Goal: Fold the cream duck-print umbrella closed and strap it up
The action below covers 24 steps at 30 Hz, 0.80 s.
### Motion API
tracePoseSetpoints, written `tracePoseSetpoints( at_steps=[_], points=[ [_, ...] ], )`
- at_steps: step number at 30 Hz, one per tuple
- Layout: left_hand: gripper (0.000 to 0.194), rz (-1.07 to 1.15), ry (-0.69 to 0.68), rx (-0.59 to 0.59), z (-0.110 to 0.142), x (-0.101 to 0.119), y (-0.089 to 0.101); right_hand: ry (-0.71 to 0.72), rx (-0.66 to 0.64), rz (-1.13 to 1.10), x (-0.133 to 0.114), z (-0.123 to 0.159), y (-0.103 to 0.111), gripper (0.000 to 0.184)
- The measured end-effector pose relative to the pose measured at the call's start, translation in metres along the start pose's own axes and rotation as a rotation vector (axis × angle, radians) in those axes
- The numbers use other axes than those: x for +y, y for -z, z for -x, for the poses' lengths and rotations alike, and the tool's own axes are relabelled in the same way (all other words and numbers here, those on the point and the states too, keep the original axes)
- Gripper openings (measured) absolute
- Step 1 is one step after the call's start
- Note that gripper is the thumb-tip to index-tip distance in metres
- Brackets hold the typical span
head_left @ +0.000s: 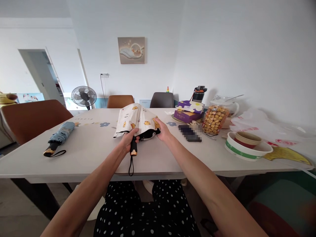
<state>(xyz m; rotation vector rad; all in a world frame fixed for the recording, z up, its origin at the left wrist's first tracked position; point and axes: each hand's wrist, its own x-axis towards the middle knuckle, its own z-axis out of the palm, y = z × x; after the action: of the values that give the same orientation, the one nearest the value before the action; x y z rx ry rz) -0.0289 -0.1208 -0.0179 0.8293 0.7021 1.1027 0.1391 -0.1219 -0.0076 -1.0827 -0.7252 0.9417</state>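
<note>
A cream umbrella (128, 118) with small yellow bear prints lies over the near middle of the table, its canopy folded down but loose and its black underside showing at the lower edge. Its black handle with a gold end and wrist strap points toward me. My left hand (130, 139) is wrapped around the top of the handle, by the canopy's edge. With its fingers closed on the canopy's right side, my right hand (162, 129) pinches the cloth there. A blue folded umbrella (63, 133) with a black and gold handle rests on the table at the left.
To the right are a dark phone (190, 133), purple boxes (188, 115), a clear jar of snacks (215, 119), a white bowl with a green band (243, 152) and a plastic bag (266, 126). Chairs stand behind the table (98, 164), and a fan (84, 96) is at the back left.
</note>
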Motion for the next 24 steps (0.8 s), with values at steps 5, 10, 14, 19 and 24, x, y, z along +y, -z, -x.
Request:
tracePoseSetpoints(
  at_steps=[5,10,14,19,24],
  points=[
    [0.023,-0.032,-0.004,0.007,-0.016,0.008,-0.006,-0.068,0.008,-0.095,-0.011,-0.015,-0.012,0.019],
    [0.023,-0.064,-0.015,0.061,-0.033,0.010,0.004,-0.073,0.043,-0.152,-0.009,-0.026,-0.018,0.018],
    [0.029,-0.105,0.002,0.065,-0.045,0.009,0.018,-0.100,0.013,-0.173,-0.010,-0.035,-0.023,0.018],
    [0.031,-0.156,0.032,0.063,-0.054,0.006,0.029,-0.241,-0.143,-0.276,-0.004,-0.048,-0.028,0.018],
    [0.030,-0.111,0.049,0.083,-0.057,0.005,0.033,-0.375,-0.272,-0.320,0.009,-0.059,-0.032,0.020]
  ],
)
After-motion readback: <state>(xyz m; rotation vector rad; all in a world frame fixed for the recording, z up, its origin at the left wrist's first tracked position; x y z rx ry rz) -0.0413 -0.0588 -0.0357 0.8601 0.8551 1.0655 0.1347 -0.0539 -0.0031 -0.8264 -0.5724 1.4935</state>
